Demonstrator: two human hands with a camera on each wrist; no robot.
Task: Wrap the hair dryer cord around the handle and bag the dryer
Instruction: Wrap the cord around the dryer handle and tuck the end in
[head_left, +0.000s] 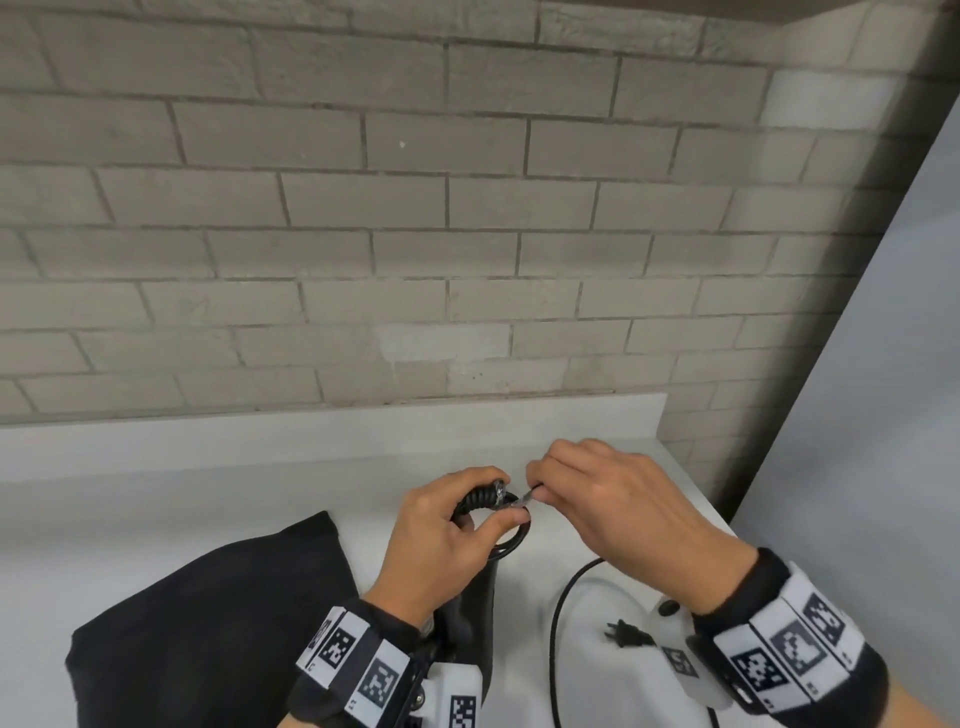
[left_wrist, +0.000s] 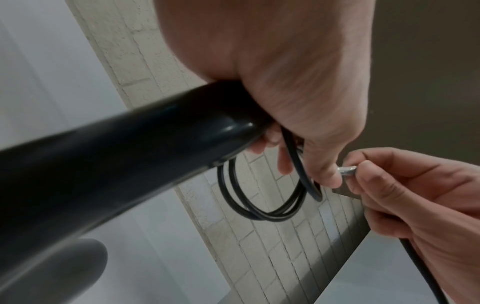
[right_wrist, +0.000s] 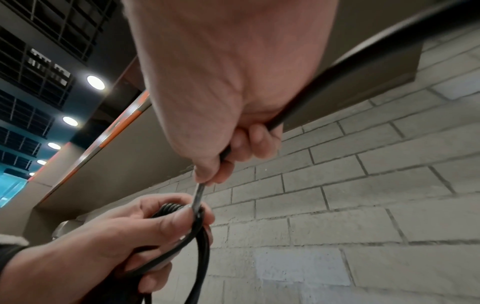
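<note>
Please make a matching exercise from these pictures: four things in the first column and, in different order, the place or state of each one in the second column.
Things:
1. hair dryer handle
2. black bag
3. plug
4. small silvery strip

Places or states:
a. lies flat on the white counter
b. pinched by the right hand
c. gripped by the left hand, cord loops at its end
d. lies free on the counter beside the right wrist

Pairs: 1-c, 2-a, 3-d, 4-b
</note>
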